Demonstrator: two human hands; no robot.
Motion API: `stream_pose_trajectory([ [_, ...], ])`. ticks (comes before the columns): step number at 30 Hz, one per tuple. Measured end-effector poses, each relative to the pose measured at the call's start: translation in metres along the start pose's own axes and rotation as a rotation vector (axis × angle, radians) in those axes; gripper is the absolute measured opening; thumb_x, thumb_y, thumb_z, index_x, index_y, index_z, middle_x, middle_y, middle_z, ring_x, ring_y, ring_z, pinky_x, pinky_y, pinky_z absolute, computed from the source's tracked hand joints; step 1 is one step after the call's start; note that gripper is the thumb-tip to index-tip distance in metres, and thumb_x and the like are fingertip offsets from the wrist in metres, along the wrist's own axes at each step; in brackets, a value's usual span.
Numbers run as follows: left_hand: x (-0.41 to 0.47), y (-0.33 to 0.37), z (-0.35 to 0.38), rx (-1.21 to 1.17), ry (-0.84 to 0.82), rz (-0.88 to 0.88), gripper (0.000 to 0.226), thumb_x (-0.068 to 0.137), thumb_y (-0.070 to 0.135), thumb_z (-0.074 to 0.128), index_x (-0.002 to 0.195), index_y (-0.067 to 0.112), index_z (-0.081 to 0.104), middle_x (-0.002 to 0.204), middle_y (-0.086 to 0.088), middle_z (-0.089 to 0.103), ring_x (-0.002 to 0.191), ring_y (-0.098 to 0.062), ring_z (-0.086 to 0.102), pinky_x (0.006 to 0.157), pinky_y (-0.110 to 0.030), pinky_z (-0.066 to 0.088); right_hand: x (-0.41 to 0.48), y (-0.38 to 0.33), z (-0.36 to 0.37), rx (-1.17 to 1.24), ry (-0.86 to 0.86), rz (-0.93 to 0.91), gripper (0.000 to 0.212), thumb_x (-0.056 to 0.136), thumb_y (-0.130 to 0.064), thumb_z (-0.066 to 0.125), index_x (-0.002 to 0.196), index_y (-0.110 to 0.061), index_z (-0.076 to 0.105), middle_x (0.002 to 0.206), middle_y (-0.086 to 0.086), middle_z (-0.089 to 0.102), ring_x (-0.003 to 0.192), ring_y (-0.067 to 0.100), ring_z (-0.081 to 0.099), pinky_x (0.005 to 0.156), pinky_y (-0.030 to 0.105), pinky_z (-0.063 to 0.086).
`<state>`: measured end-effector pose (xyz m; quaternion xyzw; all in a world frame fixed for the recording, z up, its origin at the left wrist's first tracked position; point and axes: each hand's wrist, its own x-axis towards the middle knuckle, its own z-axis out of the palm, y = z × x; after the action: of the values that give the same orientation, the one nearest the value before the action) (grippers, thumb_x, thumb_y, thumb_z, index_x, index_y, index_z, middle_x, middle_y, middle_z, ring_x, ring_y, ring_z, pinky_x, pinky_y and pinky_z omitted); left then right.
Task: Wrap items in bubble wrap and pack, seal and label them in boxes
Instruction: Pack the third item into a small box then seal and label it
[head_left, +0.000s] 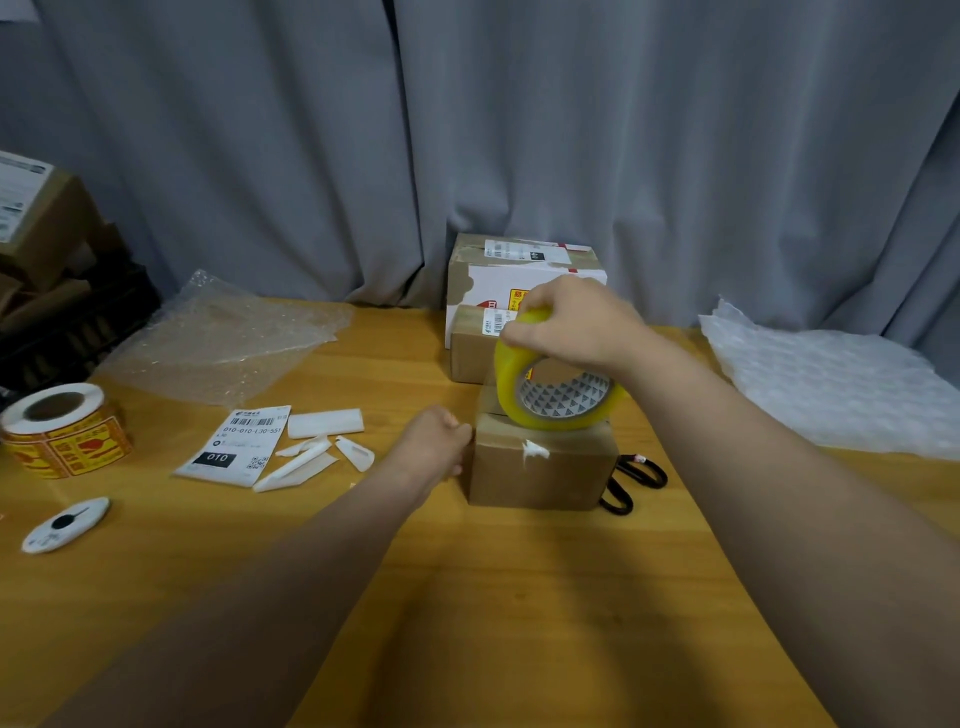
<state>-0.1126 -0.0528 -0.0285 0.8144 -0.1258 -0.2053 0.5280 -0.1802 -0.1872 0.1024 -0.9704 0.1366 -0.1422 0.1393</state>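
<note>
A small brown cardboard box (540, 470) stands in the middle of the wooden table (467, 597), with a white scrap stuck near its top front edge. My left hand (434, 441) grips the box's left side. My right hand (569, 322) holds a yellow roll of packing tape (550, 387) from above, with the roll standing on edge on top of the box.
Black scissors (631, 483) lie right of the box. Labelled boxes (511, 291) are stacked behind it. Bubble wrap (223, 338) lies back left, and a white air-cushion sheet (836, 384) lies at right. A shipping label (234, 444), backing strips (322, 447), a yellow sticker roll (60, 428) and a white cutter (65, 525) lie at left.
</note>
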Motion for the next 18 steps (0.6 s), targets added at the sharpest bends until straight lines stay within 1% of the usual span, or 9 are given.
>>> stream_pose_trajectory([
  [2, -0.002, -0.001, -0.005, 0.153, 0.027, 0.018, 0.017, 0.094, 0.022, 0.052, 0.092, 0.012, 0.038, 0.075, -0.005, 0.045, 0.062, -0.016, 0.043, 0.052, -0.027, 0.034, 0.000, -0.001, -0.001, 0.009, -0.002, 0.006, 0.031, 0.079, -0.053, 0.058, 0.097, -0.030, 0.067, 0.091, -0.001, 0.063, 0.085, 0.020, 0.058, 0.066, 0.028, 0.040],
  [5, 0.001, -0.007, -0.002, 0.316, 0.135, 0.101, 0.020, 0.093, 0.025, 0.056, 0.096, 0.013, 0.041, 0.099, -0.007, 0.049, 0.086, -0.021, 0.048, 0.063, -0.026, 0.034, 0.001, -0.001, -0.001, 0.032, -0.014, 0.002, 0.030, 0.078, -0.054, 0.058, 0.087, -0.026, 0.067, 0.085, 0.000, 0.065, 0.080, 0.019, 0.060, 0.064, 0.029, 0.043],
  [6, 0.002, -0.006, 0.001, 0.257, 0.179, 0.144, 0.016, 0.094, 0.025, 0.055, 0.095, 0.013, 0.044, 0.106, -0.009, 0.051, 0.093, -0.023, 0.050, 0.070, -0.026, 0.036, 0.002, 0.000, 0.000, 0.037, -0.010, 0.000, 0.030, 0.078, -0.053, 0.059, 0.084, -0.025, 0.067, 0.082, 0.000, 0.065, 0.078, 0.019, 0.060, 0.063, 0.029, 0.044],
  [8, 0.003, 0.002, 0.007, -0.116, 0.146, 0.187, 0.020, 0.097, 0.036, 0.045, 0.102, 0.017, 0.049, 0.110, -0.004, 0.056, 0.105, -0.021, 0.053, 0.080, -0.027, 0.038, 0.003, 0.002, 0.002, 0.061, 0.010, -0.010, 0.029, 0.077, -0.053, 0.060, 0.080, -0.024, 0.067, 0.078, -0.001, 0.065, 0.076, 0.018, 0.061, 0.062, 0.029, 0.045],
  [10, -0.002, 0.017, 0.014, -0.510, -0.108, 0.096, 0.054, 0.093, 0.063, 0.028, 0.124, 0.024, 0.048, 0.123, 0.005, 0.057, 0.117, -0.014, 0.052, 0.094, -0.030, 0.041, 0.003, 0.006, 0.004, 0.151, 0.043, -0.018, 0.030, 0.078, -0.050, 0.061, 0.078, -0.021, 0.068, 0.078, 0.000, 0.065, 0.077, 0.018, 0.060, 0.066, 0.034, 0.048],
  [12, -0.002, 0.019, 0.018, -0.603, -0.284, 0.045, 0.082, 0.083, 0.077, 0.011, 0.148, 0.029, 0.025, 0.150, 0.009, 0.034, 0.137, -0.013, 0.034, 0.113, -0.040, 0.027, 0.004, 0.013, 0.004, 0.288, 0.075, -0.010, 0.029, 0.079, -0.042, 0.063, 0.077, -0.014, 0.068, 0.080, 0.004, 0.065, 0.078, 0.017, 0.058, 0.071, 0.039, 0.049],
  [14, -0.004, 0.017, 0.018, -0.568, -0.363, 0.046, 0.095, 0.071, 0.084, 0.006, 0.151, 0.032, 0.008, 0.156, 0.006, 0.020, 0.142, -0.015, 0.024, 0.118, -0.044, 0.018, 0.003, 0.021, 0.004, 0.420, 0.090, 0.016, 0.029, 0.076, -0.039, 0.067, 0.078, -0.010, 0.068, 0.079, 0.008, 0.064, 0.075, 0.015, 0.056, 0.073, 0.040, 0.050],
  [16, -0.003, 0.014, 0.014, -0.445, -0.361, 0.040, 0.112, 0.055, 0.093, 0.017, 0.150, 0.036, 0.011, 0.156, 0.005, 0.023, 0.141, -0.017, 0.026, 0.117, -0.043, 0.019, -0.001, 0.030, 0.008, 0.537, 0.094, 0.047, 0.040, 0.073, -0.043, 0.069, 0.077, -0.004, 0.066, 0.072, 0.011, 0.060, 0.070, 0.016, 0.056, 0.069, 0.039, 0.048],
  [18, -0.002, 0.010, 0.005, -0.149, -0.388, 0.148, 0.100, 0.066, 0.081, 0.041, 0.150, 0.034, 0.010, 0.148, 0.012, 0.029, 0.134, -0.013, 0.033, 0.111, -0.030, 0.028, -0.009, 0.037, 0.012, 0.685, 0.097, 0.062, 0.047, 0.077, -0.043, 0.070, 0.073, 0.002, 0.058, 0.068, 0.011, 0.054, 0.065, 0.019, 0.054, 0.066, 0.034, 0.044],
])
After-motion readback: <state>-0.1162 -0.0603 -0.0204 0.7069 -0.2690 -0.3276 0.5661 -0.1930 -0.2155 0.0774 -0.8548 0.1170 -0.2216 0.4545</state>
